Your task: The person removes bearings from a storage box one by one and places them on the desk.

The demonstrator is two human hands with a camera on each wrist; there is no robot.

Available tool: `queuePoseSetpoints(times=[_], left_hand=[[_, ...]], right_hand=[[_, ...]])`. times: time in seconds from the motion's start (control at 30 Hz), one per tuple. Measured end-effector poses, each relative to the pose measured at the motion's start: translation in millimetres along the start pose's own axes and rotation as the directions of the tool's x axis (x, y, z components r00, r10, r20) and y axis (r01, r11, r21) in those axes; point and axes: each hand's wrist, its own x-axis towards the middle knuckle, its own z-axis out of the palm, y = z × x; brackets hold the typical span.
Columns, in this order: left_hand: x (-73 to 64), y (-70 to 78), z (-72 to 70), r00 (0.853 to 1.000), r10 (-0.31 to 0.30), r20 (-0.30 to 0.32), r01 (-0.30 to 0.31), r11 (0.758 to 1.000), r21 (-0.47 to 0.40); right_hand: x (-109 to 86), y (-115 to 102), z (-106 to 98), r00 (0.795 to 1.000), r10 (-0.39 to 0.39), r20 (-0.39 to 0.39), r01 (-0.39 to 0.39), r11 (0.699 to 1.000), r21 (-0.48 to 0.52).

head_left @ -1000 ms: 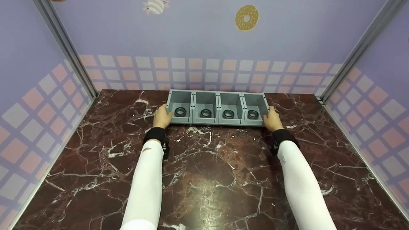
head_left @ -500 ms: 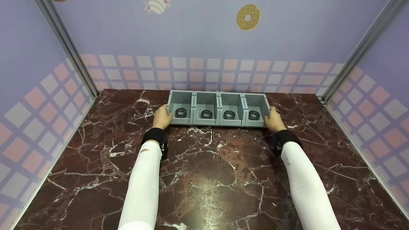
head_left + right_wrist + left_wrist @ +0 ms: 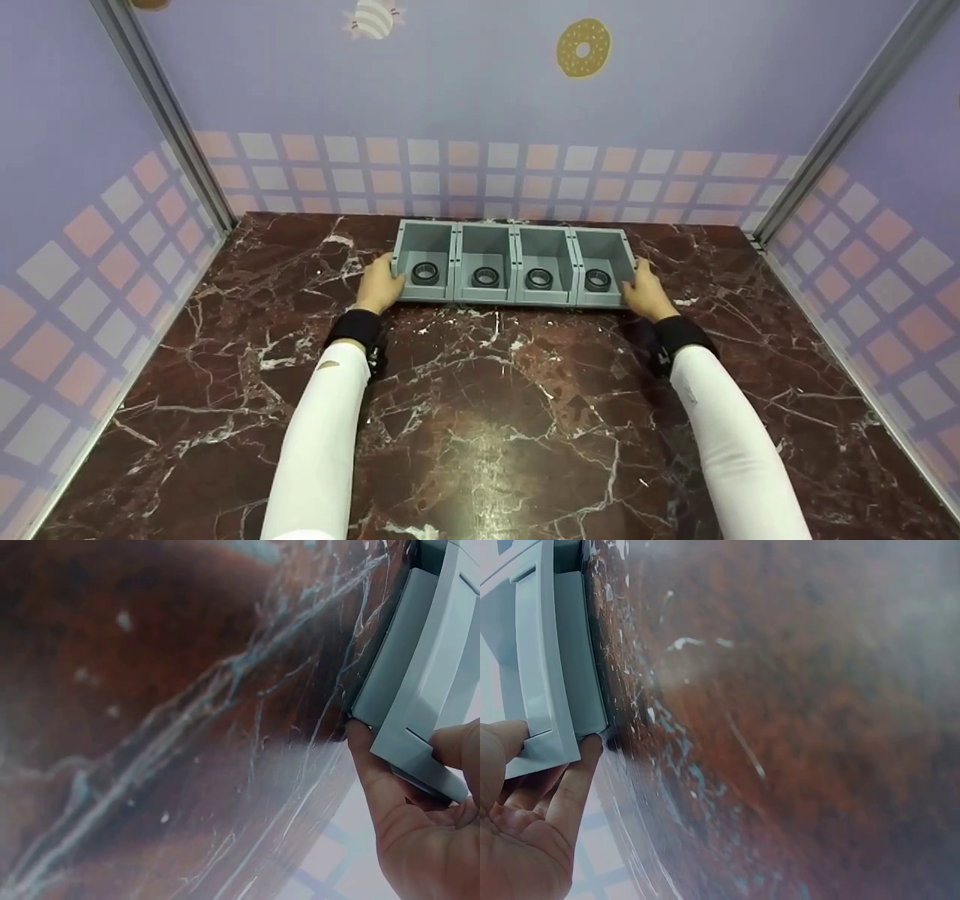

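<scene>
A joined row of several grey plastic bins (image 3: 486, 295) stands near the back of the marbled table. Inside each bin lies one dark ring-shaped bearing (image 3: 539, 279). My left hand (image 3: 379, 286) grips the row's left end, thumb over the front inner edge. In the left wrist view its other fingers (image 3: 576, 787) reach along the outer side and underneath the bin's corner. At the right end, my right hand (image 3: 648, 292) holds the outermost bin the same way. The right wrist view shows its thumb (image 3: 450, 748) over the rim and a finger at the lower corner.
Brown-red marbled tabletop (image 3: 480, 420) spreads in front of the bins. A lilac back wall (image 3: 480, 90) with a checkered band rises close behind them. Side panels (image 3: 82, 225) with grey metal corner posts (image 3: 161, 112) border the table left and right.
The row of bins has slid slightly away from the back wall toward me, with both hands still gripping its ends. The bearings have travelled along inside the bins.
</scene>
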Motion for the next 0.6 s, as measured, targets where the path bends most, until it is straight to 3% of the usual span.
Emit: queuePoseSetpoints(times=[0.4, 0.6], left_hand=[[-11.5, -0.5, -4.2, 0.999, 0.036, 0.004, -0.036, 0.999, -0.006], [-19.6, 0.6, -5.6, 1.0, 0.014, 0.019, -0.014, 1.0, -0.014]], right_hand=[[-10.1, -5.8, -4.7, 1.0, 0.014, 0.021, -0.014, 1.0, -0.008], [-18.4, -6.7, -6.6, 1.0, 0.012, 0.025, -0.012, 1.0, 0.003]])
